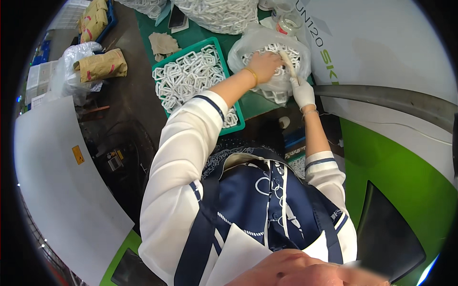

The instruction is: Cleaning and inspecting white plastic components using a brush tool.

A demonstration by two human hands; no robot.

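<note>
A translucent plastic bag (235,53) stands with its mouth spread, filled with white plastic chain links (292,53). My left hand (265,66), bare with a yellow bracelet at the wrist, reaches over the bag's left side and rests on the links. Its fingers point to the right, loosely apart; their tips are partly hidden. My right hand (301,91), in a white glove, comes over the bag's near right edge. Its gloved fingers stretch out across the links, beside my left fingertips. Left of the bag, a green tray (220,52) holds many similar links (188,78).
Large bags of white links (217,14) stand at the table's far side, near a phone (177,18), a crumpled cloth (163,44) and a clear jar (289,24). A grey bar (391,97) and machine panel (381,43) border the right. Brown paper sacks (102,66) lie left.
</note>
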